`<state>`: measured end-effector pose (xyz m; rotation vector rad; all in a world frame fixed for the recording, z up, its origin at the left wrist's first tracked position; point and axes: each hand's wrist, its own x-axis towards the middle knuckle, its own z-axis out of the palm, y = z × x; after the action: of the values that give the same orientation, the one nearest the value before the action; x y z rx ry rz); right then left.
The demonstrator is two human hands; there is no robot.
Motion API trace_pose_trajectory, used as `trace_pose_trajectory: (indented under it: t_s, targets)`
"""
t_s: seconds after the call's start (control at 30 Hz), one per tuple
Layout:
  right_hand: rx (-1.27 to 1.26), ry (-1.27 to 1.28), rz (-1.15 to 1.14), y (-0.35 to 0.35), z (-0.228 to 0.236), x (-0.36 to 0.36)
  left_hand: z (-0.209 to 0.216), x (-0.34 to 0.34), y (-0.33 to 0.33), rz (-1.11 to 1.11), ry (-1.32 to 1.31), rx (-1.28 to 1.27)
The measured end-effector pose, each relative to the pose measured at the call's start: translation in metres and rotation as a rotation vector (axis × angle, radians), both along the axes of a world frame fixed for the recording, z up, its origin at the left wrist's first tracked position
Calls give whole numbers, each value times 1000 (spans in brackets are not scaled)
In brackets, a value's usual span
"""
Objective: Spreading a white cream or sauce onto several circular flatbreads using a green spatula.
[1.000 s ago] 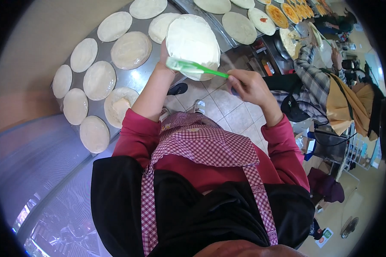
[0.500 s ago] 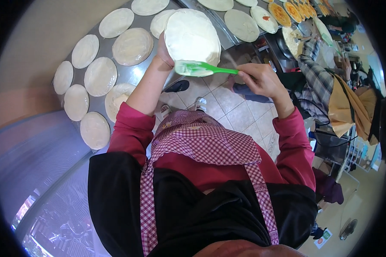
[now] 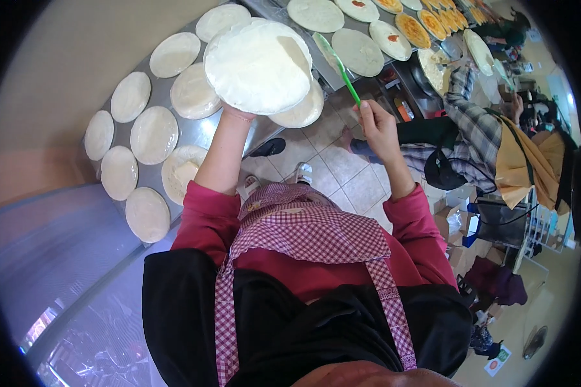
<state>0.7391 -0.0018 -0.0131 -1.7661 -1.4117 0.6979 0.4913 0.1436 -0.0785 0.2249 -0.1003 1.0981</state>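
Note:
My left hand point(image 3: 231, 113) holds up a round white dough base point(image 3: 259, 66), mostly hidden beneath it, fingers under the disc. My right hand point(image 3: 377, 126) grips the handle of a green spatula point(image 3: 337, 63), whose blade points up and away, apart from the held base. A second pale base point(image 3: 302, 111) shows just under the held one. Below them runs a long metal counter point(image 3: 206, 132) covered with several round dough bases point(image 3: 153, 134).
Farther along the counter lie bases with red and orange topping point(image 3: 412, 29). Another person in a plaid shirt point(image 3: 461, 109) works at the right. Tiled floor point(image 3: 342, 168) lies below; boxes and bags point(image 3: 490, 226) stand at right. A glass front point(image 3: 77, 309) borders the lower left.
My left hand has raised the held base nearer the camera. The spatula has swung off the base, from lying across it to pointing up at the right.

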Motion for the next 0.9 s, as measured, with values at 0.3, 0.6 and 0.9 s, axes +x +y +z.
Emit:
trace_pose_trajectory:
  t_s: [0.3, 0.6, 0.9]
  targets:
    - [155, -192, 51, 17, 16, 31, 12, 34, 1, -55, -52, 73]
    - [210, -324, 189, -6, -8, 33, 5, 47, 3, 36, 92, 10]
    - [103, -117, 312, -33, 2, -8, -10, 44, 9, -83, -324, 76]
